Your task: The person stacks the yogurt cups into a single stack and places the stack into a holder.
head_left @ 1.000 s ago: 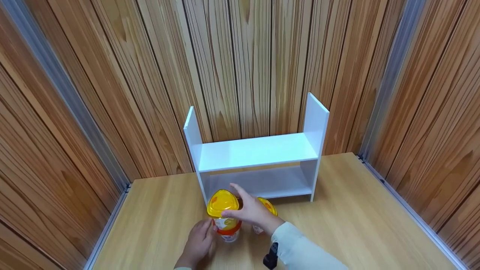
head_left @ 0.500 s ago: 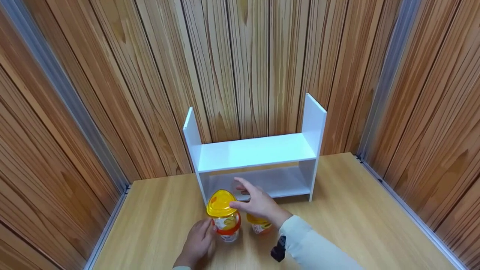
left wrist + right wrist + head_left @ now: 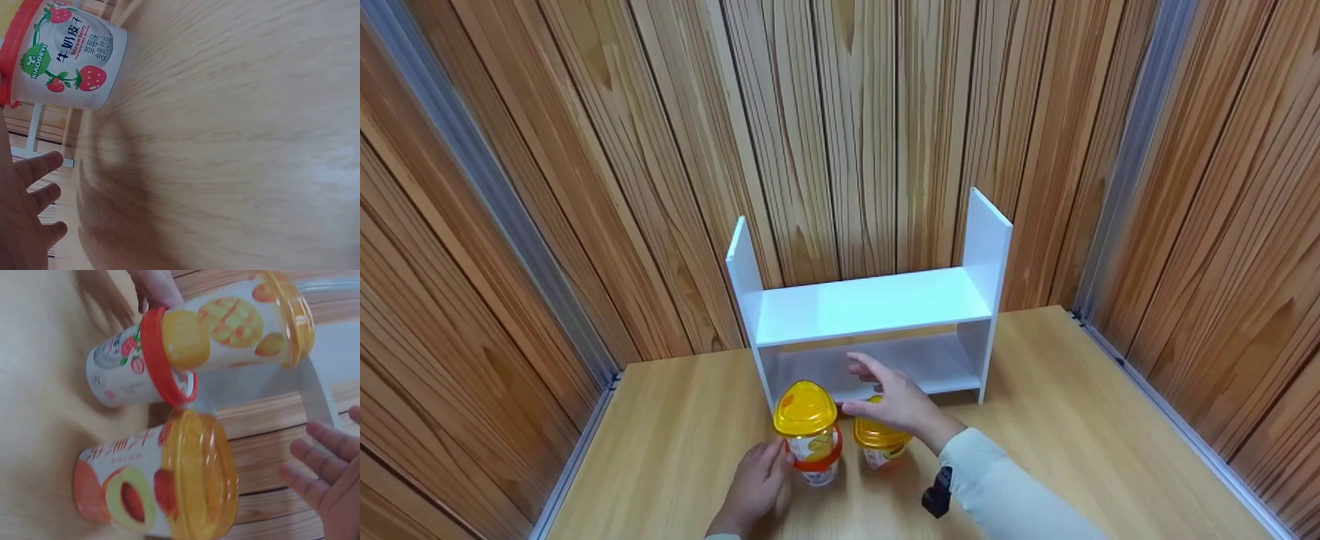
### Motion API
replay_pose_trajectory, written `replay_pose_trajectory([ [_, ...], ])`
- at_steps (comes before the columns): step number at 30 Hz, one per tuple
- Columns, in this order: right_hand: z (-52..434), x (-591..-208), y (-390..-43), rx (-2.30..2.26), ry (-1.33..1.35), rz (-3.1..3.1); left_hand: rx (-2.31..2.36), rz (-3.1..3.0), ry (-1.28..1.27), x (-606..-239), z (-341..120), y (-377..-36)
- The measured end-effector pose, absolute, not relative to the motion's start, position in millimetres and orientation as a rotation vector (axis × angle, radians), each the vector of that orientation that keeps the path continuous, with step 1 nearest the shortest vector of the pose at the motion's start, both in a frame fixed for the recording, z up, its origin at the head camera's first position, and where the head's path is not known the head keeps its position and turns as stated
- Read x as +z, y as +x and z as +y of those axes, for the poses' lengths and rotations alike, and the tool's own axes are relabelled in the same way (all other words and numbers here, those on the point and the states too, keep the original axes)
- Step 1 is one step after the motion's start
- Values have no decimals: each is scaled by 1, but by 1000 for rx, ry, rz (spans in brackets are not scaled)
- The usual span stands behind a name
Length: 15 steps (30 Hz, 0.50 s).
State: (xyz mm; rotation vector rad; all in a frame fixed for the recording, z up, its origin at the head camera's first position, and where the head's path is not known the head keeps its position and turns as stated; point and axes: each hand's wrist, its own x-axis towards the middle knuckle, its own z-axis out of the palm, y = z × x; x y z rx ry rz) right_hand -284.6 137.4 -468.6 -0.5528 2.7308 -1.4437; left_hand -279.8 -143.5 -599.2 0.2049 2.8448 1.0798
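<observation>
Head view shows the left hand (image 3: pixel 756 480) with its fingertips against the red rim of the strawberry cup (image 3: pixel 70 62); whether it pinches that rim or only touches it, I cannot tell. Three of its fingers reach out loosely, free of the cup. The right hand (image 3: pixel 901 405) holds nothing; its fingers are spread, apart from the cups.

The strawberry cup is smooth, white and printed, tapering to its base, and stands on the tabletop (image 3: pixel 675 435). On its red top sits the mango cup (image 3: pixel 808 420), set off centre, with a glossy, translucent yellow lid shaped like a rounded triangle. Just beside this stack stands the peach cup (image 3: pixel 157 478), upright, with a similar yellow lid.

A matte, pale sleeve (image 3: pixel 1012 487) covers the right forearm, with a black device (image 3: pixel 937 493) at the wrist.

Only a narrow gap parts the stack from the peach cup. Behind them rises the white shelf (image 3: pixel 877 304), flat boards between two straight-edged side panels, its front edge near the cups. Fine-grained wood stretches broadly to either side, ending at plank-patterned walls (image 3: pixel 855 135) with metal strips (image 3: pixel 1140 150) in the corners.
</observation>
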Motion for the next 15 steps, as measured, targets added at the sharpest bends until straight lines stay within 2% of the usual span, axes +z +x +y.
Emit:
replay_pose_trajectory([
  [15,165,-495,-288,-1408,-583,2763,1088,2819,169,-600,-143,-281],
])
